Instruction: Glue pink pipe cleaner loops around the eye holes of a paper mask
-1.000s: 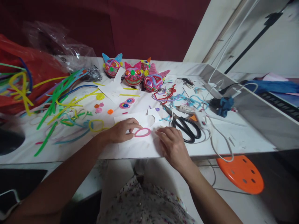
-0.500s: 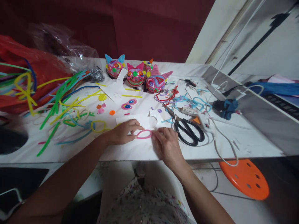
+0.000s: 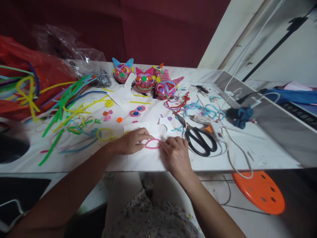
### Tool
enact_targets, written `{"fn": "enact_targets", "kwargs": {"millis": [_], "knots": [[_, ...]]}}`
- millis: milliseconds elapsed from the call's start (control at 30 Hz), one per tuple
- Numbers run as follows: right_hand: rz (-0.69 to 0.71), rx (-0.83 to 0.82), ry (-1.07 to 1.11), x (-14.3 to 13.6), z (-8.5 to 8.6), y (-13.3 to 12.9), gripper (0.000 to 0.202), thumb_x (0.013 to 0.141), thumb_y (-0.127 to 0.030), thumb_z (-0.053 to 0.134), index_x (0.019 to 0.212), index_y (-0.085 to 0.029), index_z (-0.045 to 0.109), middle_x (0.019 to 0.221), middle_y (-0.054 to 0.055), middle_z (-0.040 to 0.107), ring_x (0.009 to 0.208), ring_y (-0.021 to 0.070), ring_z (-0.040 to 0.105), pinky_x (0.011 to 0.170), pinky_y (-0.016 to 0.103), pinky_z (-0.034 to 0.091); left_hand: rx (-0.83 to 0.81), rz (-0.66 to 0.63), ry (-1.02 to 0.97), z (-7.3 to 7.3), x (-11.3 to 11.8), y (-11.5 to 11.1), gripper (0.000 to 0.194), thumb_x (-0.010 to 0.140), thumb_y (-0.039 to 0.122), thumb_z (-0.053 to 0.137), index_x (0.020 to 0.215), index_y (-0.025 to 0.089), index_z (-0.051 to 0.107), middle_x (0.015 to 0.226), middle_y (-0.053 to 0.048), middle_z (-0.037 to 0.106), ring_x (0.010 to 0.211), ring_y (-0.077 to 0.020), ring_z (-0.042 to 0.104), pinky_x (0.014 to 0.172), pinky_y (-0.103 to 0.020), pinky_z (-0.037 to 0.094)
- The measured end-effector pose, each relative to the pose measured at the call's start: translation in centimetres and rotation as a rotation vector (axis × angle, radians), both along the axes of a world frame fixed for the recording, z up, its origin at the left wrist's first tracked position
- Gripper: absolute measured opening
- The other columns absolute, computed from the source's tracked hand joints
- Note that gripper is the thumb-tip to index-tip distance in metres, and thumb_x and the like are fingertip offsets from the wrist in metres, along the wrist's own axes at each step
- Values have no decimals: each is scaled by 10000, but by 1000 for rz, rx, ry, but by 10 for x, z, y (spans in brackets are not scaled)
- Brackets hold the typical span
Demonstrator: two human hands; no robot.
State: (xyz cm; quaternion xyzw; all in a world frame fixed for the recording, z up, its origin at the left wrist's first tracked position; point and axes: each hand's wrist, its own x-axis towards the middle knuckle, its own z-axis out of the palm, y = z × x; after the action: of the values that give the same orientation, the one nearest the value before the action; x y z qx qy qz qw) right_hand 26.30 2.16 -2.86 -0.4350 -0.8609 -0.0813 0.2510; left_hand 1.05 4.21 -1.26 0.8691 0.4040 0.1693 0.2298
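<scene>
A pink pipe cleaner (image 3: 152,147), bent into a pointed oval loop, lies low over white paper near the table's front edge. At its left end, the thumb and fingertips of my left hand (image 3: 135,141) are closed on it. The right end is pinched by my right hand (image 3: 176,152), whose other fingers are curled. Just beyond the loop lies a piece of white paper (image 3: 166,123) with a curved cut-out. Black-handled scissors (image 3: 201,140) rest right of my right hand, blades pointing away.
Several colourful cat-eared heads (image 3: 144,81) stand at the back. Loose green pipe cleaners (image 3: 59,110) spread over the left side, by a red plastic bag (image 3: 49,71). Blue and pink eye-shaped pieces (image 3: 137,111) lie mid-table. A white cable (image 3: 231,158) hangs over the front edge above an orange stool (image 3: 260,193).
The pink loop's lower side has become straighter, while its upper side stays arched. My right hand has turned slightly and curled its fingers more; my left hand has barely moved.
</scene>
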Motion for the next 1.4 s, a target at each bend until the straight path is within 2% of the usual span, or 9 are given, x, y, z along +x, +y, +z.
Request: {"fn": "enact_targets", "kwargs": {"millis": [167,367,633,767,867,1000,1167,1300,1400], "knots": [[-16,-35,-130,-3,9,2,151,994,-217,741,852,-253,777,885,45,731,911,269,558,874,438,364,-13,3,63,7,4,2,507,896,64,549,1355,198,718,1156,-71,695,1103,-220,695,1004,-290,540],[-10,-45,-147,-3,15,3,198,1008,-216,733,817,-236,784,856,53,723,905,259,573,863,429,361,-7,-45,194,22,15,7,589,885,14,522,1417,201,690,1090,-65,704,1050,-222,703,958,-276,519],[-36,-70,-86,-5,10,5,171,1027,-231,719,894,-246,825,868,60,731,882,249,577,803,402,346,9,-64,309,35,25,8,571,866,-31,559,1324,259,737,974,-32,687,933,-213,696,825,-246,485],[-58,-70,-47,-3,9,3,163,1017,-225,727,882,-247,815,868,52,736,893,251,600,810,397,365,0,-64,329,38,26,8,578,858,-36,557,1320,256,746,965,-30,684,925,-213,685,824,-243,473],[-96,-56,-13,16,12,2,109,1015,-211,716,998,-250,817,956,49,765,944,259,633,833,397,397,-15,-53,345,39,26,9,644,844,-60,547,1369,260,738,980,-27,681,932,-208,688,839,-236,467],[-242,-36,41,64,16,9,223,1036,-164,633,1183,-202,797,1064,104,783,975,283,668,846,410,457,-17,-51,363,38,24,10,625,858,-25,582,1392,263,734,967,-23,678,906,-212,681,810,-235,461],[-358,-67,31,118,18,24,230,976,-65,657,1113,-165,812,1113,176,791,1008,317,711,906,431,521,-26,-58,343,33,20,13,661,826,-21,537,1383,270,739,966,-21,679,913,-209,683,806,-227,446],[-369,-142,18,139,21,27,237,957,-57,689,1072,-207,831,1173,168,802,1096,310,733,936,399,554,-12,-71,291,27,15,16,626,826,29,562,1374,277,737,980,-25,700,927,-222,677,807,-234,443],[-409,-192,47,147,29,29,271,1004,-105,636,1150,-237,823,1222,139,796,1106,285,749,947,374,568,-19,-68,292,27,14,17,610,849,40,574,1383,288,730,1017,-30,709,956,-226,678,817,-234,446]]}}
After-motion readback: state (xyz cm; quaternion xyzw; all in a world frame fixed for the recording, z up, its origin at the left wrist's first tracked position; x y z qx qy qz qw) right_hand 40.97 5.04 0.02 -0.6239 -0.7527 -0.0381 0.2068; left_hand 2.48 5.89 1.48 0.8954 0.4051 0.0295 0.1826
